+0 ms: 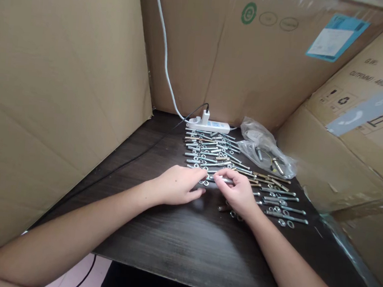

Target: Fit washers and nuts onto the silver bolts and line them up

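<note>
Both hands meet over the near end of a spread of silver bolts, nuts and washers (211, 152) on a dark wooden table (182, 245). My left hand (177, 184) rests palm down with its fingers curled, their tips at a small washer (204, 182). My right hand (236, 192) is closed in a pinch on a silver bolt (223, 180) that lies level between the two hands. More bolts and washers (281, 205) lie to the right of my right hand, and a few nuts show just below it.
A white power strip (209, 125) with a plugged charger, a white cable and a black cable sits at the back. A clear plastic bag (264, 150) with more hardware lies at the back right. Cardboard boxes (55, 87) wall in the table on three sides.
</note>
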Tool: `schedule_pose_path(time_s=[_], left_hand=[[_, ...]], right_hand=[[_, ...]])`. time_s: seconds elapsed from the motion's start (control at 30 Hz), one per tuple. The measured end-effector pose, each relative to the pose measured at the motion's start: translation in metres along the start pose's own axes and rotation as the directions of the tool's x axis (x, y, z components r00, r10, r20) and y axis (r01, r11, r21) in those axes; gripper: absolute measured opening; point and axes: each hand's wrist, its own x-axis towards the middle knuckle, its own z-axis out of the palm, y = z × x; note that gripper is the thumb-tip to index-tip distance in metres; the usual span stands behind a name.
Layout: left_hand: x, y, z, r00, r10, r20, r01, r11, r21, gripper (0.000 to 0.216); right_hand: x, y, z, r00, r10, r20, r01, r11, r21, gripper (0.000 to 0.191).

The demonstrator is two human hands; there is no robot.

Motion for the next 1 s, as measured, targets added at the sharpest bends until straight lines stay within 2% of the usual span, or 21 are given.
schedule_pose_path(time_s=[0.17, 0.4, 0.47, 0.53, 0.63, 0.7, 0.83, 1.0], left_hand=[[0.001, -0.003, 0.009, 0.99, 0.023, 0.137, -0.026, 1.0, 0.017, 0.013], [0.005, -0.008, 0.011, 0.984, 0.014, 0.178, -0.011, 1.0, -0.017, 0.014], [0.004, -0.009, 0.008, 0.993, 0.023, 0.115, -0.015, 0.998, -0.068, 0.017], [0.003, -0.008, 0.003, 1.0, 0.013, -0.018, -0.016, 0.99, -0.141, 0.02], [0.001, -0.007, -0.004, 0.973, -0.008, -0.23, -0.045, 0.974, -0.221, 0.023], [0.0, -0.005, -0.006, 0.953, 0.008, -0.302, -0.083, 0.968, -0.239, 0.023], [-0.001, -0.002, -0.005, 0.945, 0.045, -0.323, -0.129, 0.961, -0.244, 0.02], [-0.001, -0.003, -0.002, 0.951, 0.063, -0.302, -0.138, 0.962, -0.234, 0.021]], right_hand=[[0.0, 0.0, 0.0, 0.999, -0.013, -0.031, 0.012, 1.0, -0.027, 0.022], [-0.001, -0.002, 0.002, 0.999, -0.024, -0.036, 0.024, 0.999, -0.026, 0.022], [0.0, -0.001, 0.001, 0.999, 0.003, -0.037, -0.003, 1.0, 0.024, 0.022], [0.001, 0.001, 0.002, 0.996, 0.086, -0.027, -0.081, 0.985, 0.155, 0.024], [0.002, 0.001, 0.004, 0.967, 0.246, 0.069, -0.251, 0.866, 0.433, 0.028], [0.001, -0.001, 0.006, 0.946, 0.29, 0.143, -0.32, 0.778, 0.541, 0.03], [-0.003, -0.008, 0.012, 0.93, 0.284, 0.232, -0.367, 0.712, 0.599, 0.03], [-0.006, -0.008, 0.015, 0.93, 0.266, 0.253, -0.365, 0.73, 0.577, 0.031]])
